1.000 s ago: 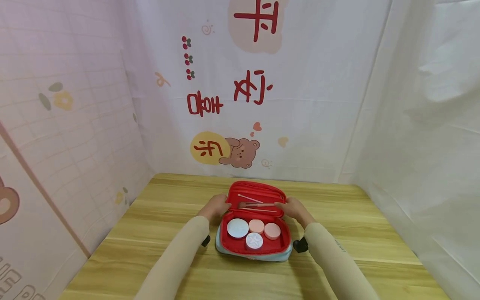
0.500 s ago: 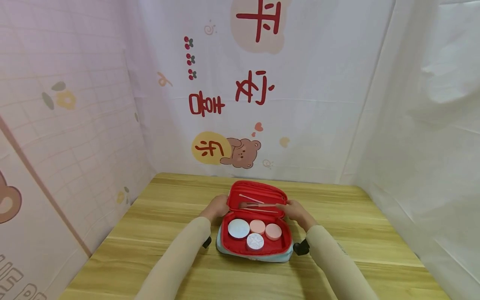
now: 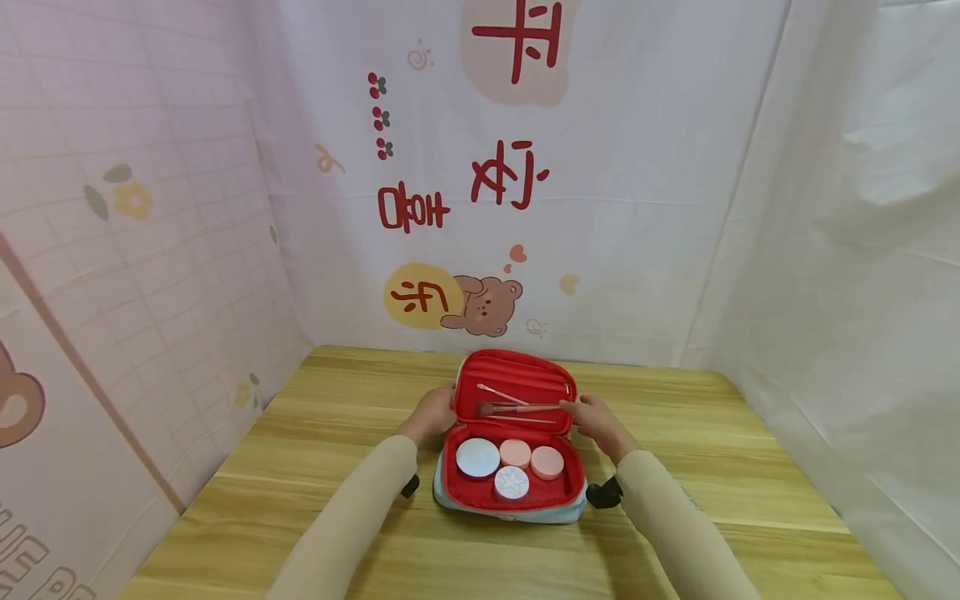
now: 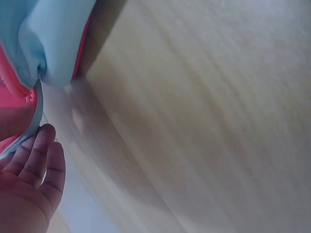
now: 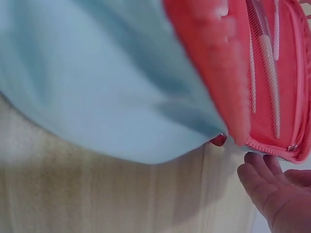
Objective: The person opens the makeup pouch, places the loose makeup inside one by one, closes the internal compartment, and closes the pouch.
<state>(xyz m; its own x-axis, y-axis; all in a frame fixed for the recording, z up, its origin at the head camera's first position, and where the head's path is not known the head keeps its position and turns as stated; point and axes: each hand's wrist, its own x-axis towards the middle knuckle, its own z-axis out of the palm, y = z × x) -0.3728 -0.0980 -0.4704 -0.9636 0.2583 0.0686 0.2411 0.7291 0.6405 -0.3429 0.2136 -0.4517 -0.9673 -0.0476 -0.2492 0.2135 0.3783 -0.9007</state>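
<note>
A makeup bag (image 3: 510,514), light blue outside and red inside, lies unzipped with its lid raised at the back. Round containers sit in its base: a large white one (image 3: 477,457), two pink ones and a white one with a star pattern (image 3: 512,482). A makeup brush (image 3: 525,407) and thin sticks lie behind mesh in the lid (image 3: 517,367). My left hand (image 3: 433,412) pinches the lid's left edge, thumb inside and fingers behind. On the other side, my right hand (image 3: 598,421) has its extended fingers at the lid's right edge, the thumb apart from it (image 5: 282,194).
The bag rests on a wood-grain table (image 3: 360,383). White printed cloth (image 3: 637,208) hangs behind the table and along both sides. Dark wrist devices sit beside the bag on each side.
The lid stands more upright, its top edge higher than before. My right hand has loosened and shifted slightly right, its thumb coming off the lid's inside. The containers have stayed put.
</note>
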